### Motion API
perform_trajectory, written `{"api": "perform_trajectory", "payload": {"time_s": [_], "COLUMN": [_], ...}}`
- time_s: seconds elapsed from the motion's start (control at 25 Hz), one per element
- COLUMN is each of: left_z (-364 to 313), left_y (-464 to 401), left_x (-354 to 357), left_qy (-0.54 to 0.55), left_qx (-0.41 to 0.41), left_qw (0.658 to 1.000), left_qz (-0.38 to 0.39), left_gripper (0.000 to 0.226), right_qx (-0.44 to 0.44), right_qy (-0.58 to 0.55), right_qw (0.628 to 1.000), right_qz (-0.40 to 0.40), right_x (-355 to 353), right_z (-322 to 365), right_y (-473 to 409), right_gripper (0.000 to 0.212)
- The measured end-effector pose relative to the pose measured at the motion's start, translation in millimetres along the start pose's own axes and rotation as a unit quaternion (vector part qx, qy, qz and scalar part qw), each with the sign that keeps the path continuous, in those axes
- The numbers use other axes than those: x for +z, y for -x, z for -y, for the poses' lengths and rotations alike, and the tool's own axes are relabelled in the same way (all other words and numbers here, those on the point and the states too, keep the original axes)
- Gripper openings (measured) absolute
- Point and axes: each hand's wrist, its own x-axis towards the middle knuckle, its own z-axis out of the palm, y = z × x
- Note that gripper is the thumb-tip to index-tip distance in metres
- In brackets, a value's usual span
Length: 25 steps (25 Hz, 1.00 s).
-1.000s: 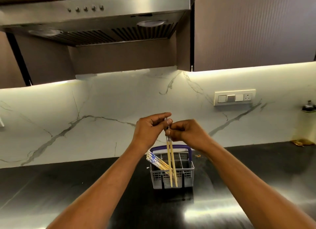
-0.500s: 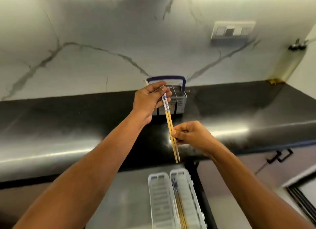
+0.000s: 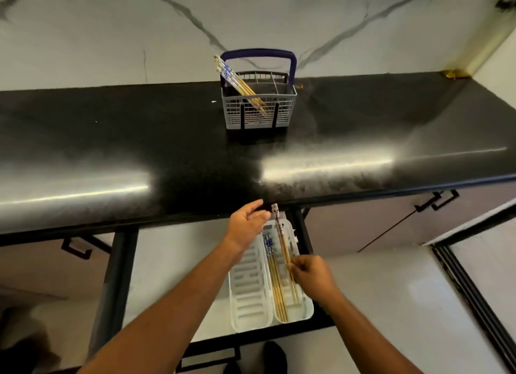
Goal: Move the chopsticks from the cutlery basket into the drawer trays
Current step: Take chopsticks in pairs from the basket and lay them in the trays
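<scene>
A grey cutlery basket [image 3: 259,109] with a blue handle stands on the black counter, with several chopsticks [image 3: 237,79] leaning out of its left side. Below the counter the drawer is open and holds two white trays: the left tray [image 3: 248,290] is bare, the right tray [image 3: 305,308] holds a few chopsticks [image 3: 275,284]. My right hand [image 3: 312,276] pinches a pair of chopsticks [image 3: 280,234] near their thin ends, slanted over the right tray. My left hand [image 3: 247,224] hovers just left of their upper ends, fingers apart, holding nothing.
The black counter [image 3: 139,150] overhangs the back of the open drawer [image 3: 173,262]. Closed cabinet doors with black handles [image 3: 435,200] lie to the right, another handle [image 3: 78,246] to the left. A marble wall rises behind the basket.
The view has tipped down from the wall to the drawer. Both hands came down from the basket; my left hand let go of the pair, which my right hand now holds over the right tray.
</scene>
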Motion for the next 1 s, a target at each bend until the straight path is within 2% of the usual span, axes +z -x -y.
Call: {"api": "perform_trajectory", "payload": {"time_s": [0.16,0.32,0.56,1.0], "left_z": [43.9,56.7,65.7,73.3], "left_y": [-1.2,-4.5,-6.8,-7.9], "left_x": [-18.6,-31.1,-41.9,-55.2], "left_qy": [-0.050,-0.041,-0.024,-0.003], "left_qx": [-0.052,-0.070,-0.086,-0.090], "left_qw": [0.997,0.994,0.991,0.992], "left_qz": [-0.042,-0.079,-0.101,-0.092], "left_gripper": [0.034,0.014,0.025,0.026], "right_qx": [0.052,0.128,0.137,0.126], "right_qy": [0.085,0.144,0.165,0.178], "right_qw": [0.995,0.981,0.976,0.975], "right_qz": [-0.022,-0.028,-0.026,-0.034], "right_x": [24.5,45.1,59.1,65.1], "right_z": [-10.6,-7.9,-10.1,-12.5], "right_y": [-19.6,-29.1,-37.2,-41.8], "right_gripper": [0.033,0.016,0.020,0.018]}}
